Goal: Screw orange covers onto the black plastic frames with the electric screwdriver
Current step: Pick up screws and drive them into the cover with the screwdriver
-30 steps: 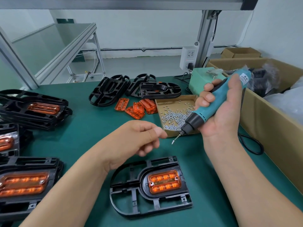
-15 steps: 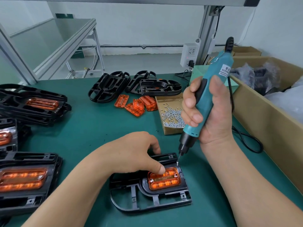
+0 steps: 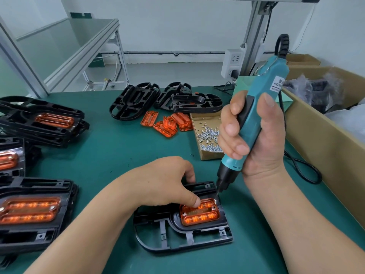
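Black plastic frame (image 3: 183,236): it lies flat on the green mat (image 3: 110,155) at lower centre of the frame. Its rounded end points lower left and its long axis runs left to right.

Electric screwdriver (image 3: 256,119): my right hand (image 3: 258,143) is wrapped around its teal barrel, fingers curled over the black switch and thumb up the near side. The tool stands nearly upright. Its cord end leans toward the upper right and its nose points down and to the left.

My left hand (image 3: 164,184) comes in from the lower left. The thumb presses on the cover's upper edge and the other fingers are curled over the frame's far rim, so the part is clamped against the mat.

Orange cover (image 3: 199,214): it is seated in the frame's right half, with its long axis parallel to the frame's and rising slightly to the right.

Box of screws (image 3: 207,135): it sits above the work, just left of my right hand.

Bit tip (image 3: 217,193) and corner screw (image 3: 215,200): the tip stands directly over the screw at the cover's upper-right corner, just right of my left thumb. I cannot tell whether it is seated in the head. In my judgement the drive goes almost straight down along the tool's axis. The right hand supplies it and the left hand only braces.
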Demonstrator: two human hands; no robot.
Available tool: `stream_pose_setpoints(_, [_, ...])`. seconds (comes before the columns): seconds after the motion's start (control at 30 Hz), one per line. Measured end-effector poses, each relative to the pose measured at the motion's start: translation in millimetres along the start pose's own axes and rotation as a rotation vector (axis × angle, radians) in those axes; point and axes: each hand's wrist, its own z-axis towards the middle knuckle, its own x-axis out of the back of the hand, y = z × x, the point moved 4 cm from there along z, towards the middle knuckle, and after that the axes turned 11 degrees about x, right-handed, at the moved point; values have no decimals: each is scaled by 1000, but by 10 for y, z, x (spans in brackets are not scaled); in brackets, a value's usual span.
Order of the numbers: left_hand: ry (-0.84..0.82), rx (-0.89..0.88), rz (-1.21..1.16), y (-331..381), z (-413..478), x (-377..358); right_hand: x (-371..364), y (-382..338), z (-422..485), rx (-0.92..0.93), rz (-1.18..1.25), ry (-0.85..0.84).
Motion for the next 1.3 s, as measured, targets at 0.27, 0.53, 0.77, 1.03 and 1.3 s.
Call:
stream_pose_setpoints(0.27, [-1,-5,6,11,16,-8,-63,58,-28,-53,10,-40])
stream_pose_setpoints(0.53, [-6,4,8,28,-12,8,-74,60,-37,-63,8,-55])
stream_pose_setpoints(0.77, [-2,-1,19,55,-44,18,-89,55,-45,-79,-3,-87])
stream_pose_setpoints(1.03, [-13,-7,-1,48,-87,32,-95,62,-46,-71,0,-91])
stream_pose_setpoints(1.3, [17,-127,-143,113,-126,72,-75,-8,-16,-10,-1,-22])
